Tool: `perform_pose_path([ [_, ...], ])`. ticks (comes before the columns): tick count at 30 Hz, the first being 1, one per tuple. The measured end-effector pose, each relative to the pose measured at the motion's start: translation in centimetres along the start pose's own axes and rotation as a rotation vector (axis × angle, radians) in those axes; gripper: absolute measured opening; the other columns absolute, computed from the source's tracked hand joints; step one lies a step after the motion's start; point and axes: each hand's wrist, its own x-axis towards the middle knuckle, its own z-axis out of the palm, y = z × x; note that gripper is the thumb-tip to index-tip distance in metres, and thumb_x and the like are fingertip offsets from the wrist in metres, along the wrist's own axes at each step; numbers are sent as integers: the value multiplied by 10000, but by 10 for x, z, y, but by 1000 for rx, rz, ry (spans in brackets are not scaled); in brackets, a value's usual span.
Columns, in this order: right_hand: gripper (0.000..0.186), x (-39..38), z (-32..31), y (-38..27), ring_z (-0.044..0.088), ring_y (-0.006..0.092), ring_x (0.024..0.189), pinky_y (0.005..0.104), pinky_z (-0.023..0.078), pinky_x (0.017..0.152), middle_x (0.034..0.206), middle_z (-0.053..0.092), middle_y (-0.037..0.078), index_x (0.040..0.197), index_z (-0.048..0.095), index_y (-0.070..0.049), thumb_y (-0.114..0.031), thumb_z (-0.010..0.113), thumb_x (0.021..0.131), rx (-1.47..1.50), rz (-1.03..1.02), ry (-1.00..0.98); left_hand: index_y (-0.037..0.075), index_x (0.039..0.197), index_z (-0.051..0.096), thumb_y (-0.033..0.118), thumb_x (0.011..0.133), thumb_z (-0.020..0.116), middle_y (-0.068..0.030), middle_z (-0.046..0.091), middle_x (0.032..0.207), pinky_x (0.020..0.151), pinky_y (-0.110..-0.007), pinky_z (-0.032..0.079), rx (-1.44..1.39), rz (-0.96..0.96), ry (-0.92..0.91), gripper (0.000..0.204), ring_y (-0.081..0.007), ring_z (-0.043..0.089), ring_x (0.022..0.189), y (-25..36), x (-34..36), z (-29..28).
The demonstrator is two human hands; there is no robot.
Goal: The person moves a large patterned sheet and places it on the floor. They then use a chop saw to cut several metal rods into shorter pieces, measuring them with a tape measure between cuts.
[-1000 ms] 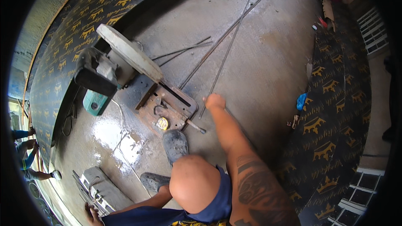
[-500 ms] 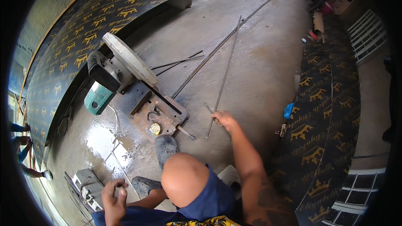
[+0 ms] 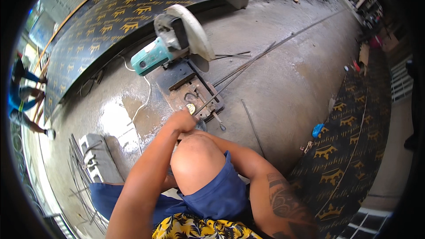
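Note:
A steel reinforcing bar (image 3: pixel 237 73) slants across the base (image 3: pixel 180 92) of a teal and black cut-off saw (image 3: pixel 152 55). Its near end meets my left hand (image 3: pixel 182 121), whose fingers are closed round it. My right hand is mostly hidden behind my raised knee (image 3: pixel 195 155), close to the left one, so its fingers do not show. On the saw base, just beyond my left hand, sits a small round yellow tape measure (image 3: pixel 191 108). The saw's head is raised, with a pale guard (image 3: pixel 192 31) over the disc.
A short bar (image 3: pixel 253 128) lies on the concrete to the right. Long bars (image 3: pixel 310 27) stretch far right. A concrete block (image 3: pixel 99 157) with wires stands at left. Crown-printed black panels (image 3: pixel 146 11) flank both sides. Another person (image 3: pixel 26 97) is at far left. A white cord (image 3: pixel 149 90) trails nearby.
The bar has moved left onto the saw base. My left hand has come forward to its end, and my right hand has drawn in behind the knee. The view has shifted.

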Motion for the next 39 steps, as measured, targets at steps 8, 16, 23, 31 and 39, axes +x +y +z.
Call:
perform_pose_path([
  [8, 395, -38, -23, -16, 631, 125, 810, 288, 509, 717, 971, 707, 47, 1169, 692, -42, -397, 593, 1026, 152, 27, -4, 35, 1144, 752, 685, 985, 465, -238, 715, 1197, 985, -487, 526, -154, -294, 68, 728, -413, 678, 1143, -90, 42, 30],
  [16, 329, -151, -74, 12, 622, 130, 795, 289, 511, 693, 974, 731, 45, 1184, 706, -30, -300, 636, 1011, 202, 238, 613, 69, 990, 793, 710, 959, 494, -223, 747, 1042, 914, -475, 543, -111, -331, 186, 708, -391, 704, 1036, -242, 49, 4],
  [23, 245, -183, -108, -110, 573, 96, 728, 272, 470, 664, 823, 680, 17, 984, 742, -27, -260, 667, 980, -257, 116, 960, 41, 973, 784, 691, 968, 500, -220, 749, 1019, 909, -473, 541, -119, -355, 134, 710, -385, 704, 1035, -290, 67, 25],
  [31, 549, -84, -136, -403, 625, 175, 902, 304, 503, 821, 1029, 692, 114, 1231, 663, 29, -463, 475, 1075, -836, -312, 1060, 54, 965, 756, 604, 995, 524, -220, 746, 980, 852, -499, 540, -92, -366, 290, 598, -406, 703, 974, -330, 64, 73],
  [39, 425, 21, -164, -433, 740, 235, 738, 356, 609, 574, 996, 698, 168, 1153, 650, 66, -329, 657, 996, -681, 580, 553, 85, 1148, 694, 565, 1022, 502, -216, 741, 1076, 993, -517, 450, -61, -416, 258, 532, -389, 687, 1060, -380, 60, 87],
])
